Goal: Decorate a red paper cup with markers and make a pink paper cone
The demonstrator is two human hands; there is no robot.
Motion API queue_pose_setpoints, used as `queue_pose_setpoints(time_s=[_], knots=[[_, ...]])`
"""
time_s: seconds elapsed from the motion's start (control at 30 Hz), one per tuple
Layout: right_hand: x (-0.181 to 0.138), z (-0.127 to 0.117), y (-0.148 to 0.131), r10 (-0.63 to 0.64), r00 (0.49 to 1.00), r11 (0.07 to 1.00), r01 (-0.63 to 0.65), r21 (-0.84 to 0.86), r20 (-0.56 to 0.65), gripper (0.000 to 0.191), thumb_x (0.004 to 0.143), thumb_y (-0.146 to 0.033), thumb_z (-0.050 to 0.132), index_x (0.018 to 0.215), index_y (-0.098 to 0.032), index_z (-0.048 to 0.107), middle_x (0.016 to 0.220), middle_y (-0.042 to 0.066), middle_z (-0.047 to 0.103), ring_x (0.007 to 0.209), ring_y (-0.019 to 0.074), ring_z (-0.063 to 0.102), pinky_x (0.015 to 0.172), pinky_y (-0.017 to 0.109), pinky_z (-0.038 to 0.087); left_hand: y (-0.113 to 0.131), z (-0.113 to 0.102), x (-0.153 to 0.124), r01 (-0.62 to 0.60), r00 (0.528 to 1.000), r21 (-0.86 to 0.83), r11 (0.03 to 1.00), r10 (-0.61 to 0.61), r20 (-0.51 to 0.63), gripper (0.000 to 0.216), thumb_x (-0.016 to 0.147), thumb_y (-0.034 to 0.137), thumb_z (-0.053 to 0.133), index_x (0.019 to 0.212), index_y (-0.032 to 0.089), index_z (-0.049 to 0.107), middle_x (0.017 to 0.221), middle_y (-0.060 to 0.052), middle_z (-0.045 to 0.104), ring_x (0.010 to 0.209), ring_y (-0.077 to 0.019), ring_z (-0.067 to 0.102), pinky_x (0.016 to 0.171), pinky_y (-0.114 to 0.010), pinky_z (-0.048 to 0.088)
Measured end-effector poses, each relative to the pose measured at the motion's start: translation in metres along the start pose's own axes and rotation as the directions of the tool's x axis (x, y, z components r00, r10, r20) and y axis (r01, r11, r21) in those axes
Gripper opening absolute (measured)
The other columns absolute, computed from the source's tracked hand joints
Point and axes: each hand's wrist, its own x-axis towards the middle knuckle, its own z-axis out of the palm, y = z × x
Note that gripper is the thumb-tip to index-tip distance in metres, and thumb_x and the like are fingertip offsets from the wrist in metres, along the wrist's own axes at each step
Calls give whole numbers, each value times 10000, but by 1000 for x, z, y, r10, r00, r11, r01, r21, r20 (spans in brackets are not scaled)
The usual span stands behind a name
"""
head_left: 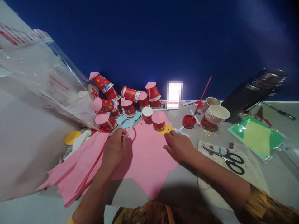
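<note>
My left hand (116, 142) is closed, pinching a thin curled white strip (129, 125) that stands up as a loop above the pink paper. My right hand (179, 145) rests palm down on the right part of the pink paper sheet (146, 152), thumb apart from the bent fingers, with nothing visible in it. Its fingertips touch or nearly touch a piece of yellow paper (163, 132). Just beyond lies a white and blue tube (181, 133), partly hidden by the hand. A red paper cup with a pink disc on top (158, 121) stands between my hands, beside an open-topped cup (147, 113).
Several red cups with pink tops (108, 120) are piled at the back left by a clear plastic bag (58, 84). On the right are scissors (230, 159) on a cloth, a red paint pot (188, 121), stacked white cups (217, 112), a dark flask (251, 93) and a green packet (255, 137).
</note>
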Motion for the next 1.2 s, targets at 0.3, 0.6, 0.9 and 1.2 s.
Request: queue_pose_setpoints(time_s=[0.3,0.6,0.9,1.2], knots=[[8,9,-4,66,996,995,-69,68,55,285,991,-360,655,1220,-191,636,1183,119,761,1043,286,727,750,330,448,-17,-27,-44,260,965,-248,933,-261,27,290,907,527,541,902,247,614,728,20,654,614,-190,596,620,-318,451],[-12,7,-10,33,999,996,-36,79,41,268,981,-372,682,1190,-206,650,1246,116,701,1112,289,691,743,328,460,2,-24,-59,112,994,-283,953,-109,26,231,967,458,534,931,245,617,828,1,712,704,-193,644,633,-299,474],[-5,13,-10,120,988,979,-134,153,100,406,960,-367,671,1323,-202,598,1145,100,774,1021,282,730,715,316,412,8,19,-86,-370,929,-120,921,361,-86,129,1035,242,536,929,209,602,880,-52,693,826,-229,621,745,-348,487],[-33,14,-7,94,983,974,-123,189,157,134,940,-272,628,866,-207,719,902,56,791,813,207,699,610,304,277,9,28,-106,-427,904,-244,871,414,-103,84,1016,155,562,1003,201,631,935,-65,706,893,-224,634,806,-346,509]])
